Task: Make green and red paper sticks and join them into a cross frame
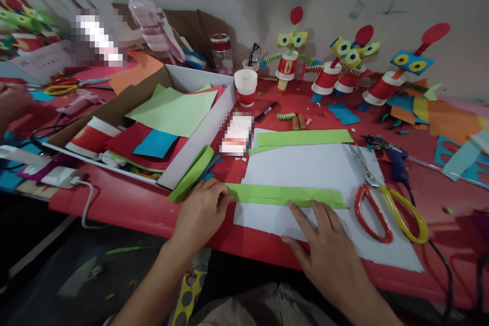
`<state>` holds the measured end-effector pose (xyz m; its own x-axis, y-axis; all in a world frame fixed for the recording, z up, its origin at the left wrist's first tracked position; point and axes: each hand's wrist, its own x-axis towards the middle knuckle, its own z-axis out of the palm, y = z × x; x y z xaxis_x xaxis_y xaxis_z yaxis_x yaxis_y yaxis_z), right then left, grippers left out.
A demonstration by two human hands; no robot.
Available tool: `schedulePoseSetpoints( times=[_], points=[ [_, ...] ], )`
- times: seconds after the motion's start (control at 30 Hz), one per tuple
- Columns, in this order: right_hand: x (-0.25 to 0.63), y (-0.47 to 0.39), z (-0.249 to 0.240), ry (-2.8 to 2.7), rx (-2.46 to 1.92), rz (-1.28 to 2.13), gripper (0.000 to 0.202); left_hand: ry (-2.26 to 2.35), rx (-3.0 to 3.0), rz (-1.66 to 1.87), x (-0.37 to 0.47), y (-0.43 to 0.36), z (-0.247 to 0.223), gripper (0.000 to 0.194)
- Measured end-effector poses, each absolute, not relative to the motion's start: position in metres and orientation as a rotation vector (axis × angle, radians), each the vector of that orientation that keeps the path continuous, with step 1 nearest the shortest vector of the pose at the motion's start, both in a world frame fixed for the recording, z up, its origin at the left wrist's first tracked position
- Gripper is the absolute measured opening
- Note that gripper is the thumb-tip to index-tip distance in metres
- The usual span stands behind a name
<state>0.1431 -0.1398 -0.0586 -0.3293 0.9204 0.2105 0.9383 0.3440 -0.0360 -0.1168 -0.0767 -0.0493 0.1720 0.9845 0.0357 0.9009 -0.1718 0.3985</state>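
Observation:
A green paper strip (263, 194) lies across white paper (301, 165). At its left end, my left hand (202, 209) is closed, thumb and fingers pinching the paper. My right hand (324, 244) is open, its spread fingertips resting on the strip's lower edge towards the right. Another green strip (305, 137) lies along the far side of the white paper. A curled green paper piece (193, 175) leans by the box just beyond my left hand. To the right of my right hand lie scissors (370, 178) with one red and one yellow handle.
A cardboard box (206, 132) at left holds coloured paper. Stacked paper cups (245, 86), a black marker (266, 111) and a blurred phone (237, 134) stand or lie behind. Paper-cup figures (286, 63) line the wall. A blue glue gun (397, 160) trails a cord. Another person's hand (13, 104) shows far left.

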Motion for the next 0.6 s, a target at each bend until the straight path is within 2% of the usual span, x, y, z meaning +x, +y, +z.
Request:
schedulePoseSetpoints(
  times=[0.23, 0.47, 0.6],
  points=[
    [0.142, -0.140, -0.058, -2.393, -1.692, -0.136, 0.057, 1.898, 2.007, 0.756, -0.123, -0.082, -0.057, 0.014],
    [0.141, -0.141, -0.056, -2.394, -1.714, -0.116, 0.056, 2.054, 1.875, 0.857, -0.124, -0.088, -0.063, 0.003],
    [0.140, -0.142, -0.053, -2.375, -1.722, -0.038, 0.055, 2.125, 2.076, 0.826, -0.119, -0.092, -0.062, 0.017]
  ],
)
